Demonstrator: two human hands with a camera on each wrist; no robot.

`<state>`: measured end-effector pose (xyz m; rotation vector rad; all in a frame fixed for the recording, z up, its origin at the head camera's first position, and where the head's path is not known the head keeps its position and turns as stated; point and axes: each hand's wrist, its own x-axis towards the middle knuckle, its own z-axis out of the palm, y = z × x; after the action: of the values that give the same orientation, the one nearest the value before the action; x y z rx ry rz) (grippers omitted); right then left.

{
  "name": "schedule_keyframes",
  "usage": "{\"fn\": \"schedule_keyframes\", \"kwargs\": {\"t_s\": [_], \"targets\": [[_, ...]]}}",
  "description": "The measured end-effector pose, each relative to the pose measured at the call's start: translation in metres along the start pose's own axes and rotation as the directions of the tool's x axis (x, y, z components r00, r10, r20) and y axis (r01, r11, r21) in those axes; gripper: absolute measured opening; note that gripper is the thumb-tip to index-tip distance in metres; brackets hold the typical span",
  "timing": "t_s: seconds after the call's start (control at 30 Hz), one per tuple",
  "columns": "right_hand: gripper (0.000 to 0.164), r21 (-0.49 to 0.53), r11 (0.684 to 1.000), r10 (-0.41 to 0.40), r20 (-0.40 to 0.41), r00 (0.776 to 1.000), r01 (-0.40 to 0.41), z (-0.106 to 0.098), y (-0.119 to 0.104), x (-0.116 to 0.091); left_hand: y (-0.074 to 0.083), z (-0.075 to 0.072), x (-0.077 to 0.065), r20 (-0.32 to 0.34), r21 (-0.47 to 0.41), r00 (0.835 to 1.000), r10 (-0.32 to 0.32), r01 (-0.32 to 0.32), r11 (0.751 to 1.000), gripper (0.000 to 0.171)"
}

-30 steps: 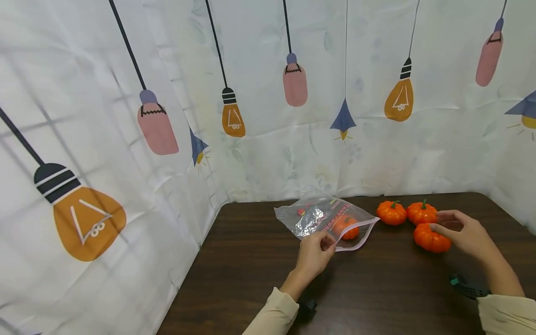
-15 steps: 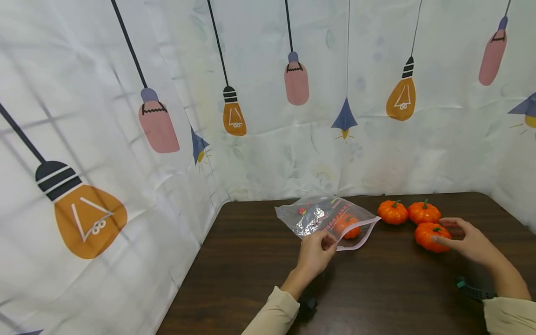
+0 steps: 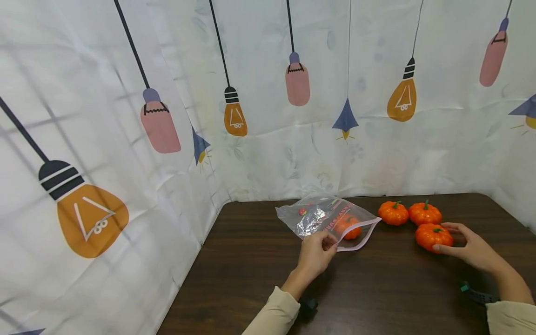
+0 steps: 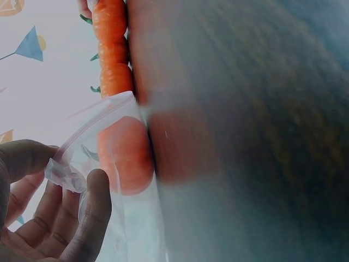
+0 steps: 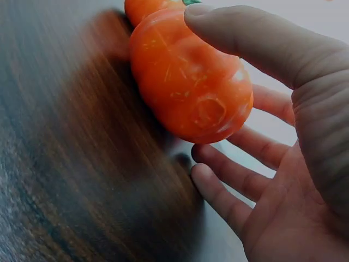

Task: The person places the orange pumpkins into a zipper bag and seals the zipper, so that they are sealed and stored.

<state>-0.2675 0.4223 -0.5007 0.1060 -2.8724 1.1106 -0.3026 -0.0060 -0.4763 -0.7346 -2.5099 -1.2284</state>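
Note:
My left hand (image 3: 316, 255) pinches the near edge of a clear zip bag (image 3: 307, 218) with printed lettering, holding its mouth up. Inside the bag lies one small orange toy pumpkin (image 4: 126, 155). On the right, my right hand (image 3: 475, 246) is spread around the near side of another orange pumpkin (image 3: 433, 237) with a green stem. Its thumb (image 5: 240, 33) overlaps that pumpkin in the right wrist view, while the other fingers reach along the far side, fairly straight. This pumpkin sits on the table.
Two more orange pumpkins, one on the left (image 3: 392, 213) and one on the right (image 3: 425, 213), stand just behind, at the back of the dark wooden table (image 3: 251, 260). A white curtain (image 3: 268, 153) printed with hanging lamps rises behind the table's far edge.
My right hand has shifted slightly right and come down round the right side of the front pumpkin. The left hand keeps its hold on the bag, nearly still.

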Motion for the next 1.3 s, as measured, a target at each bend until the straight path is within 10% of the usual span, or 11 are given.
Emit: {"fn": "schedule_keyframes", "kwargs": {"t_s": [1.3], "targets": [[0.086,0.041,0.999,-0.006,-0.031,0.999,0.008,-0.005,-0.016,0.001,0.001,-0.002,0.000,-0.019,-0.012,1.000,0.001,-0.002,1.000,0.004]]}}
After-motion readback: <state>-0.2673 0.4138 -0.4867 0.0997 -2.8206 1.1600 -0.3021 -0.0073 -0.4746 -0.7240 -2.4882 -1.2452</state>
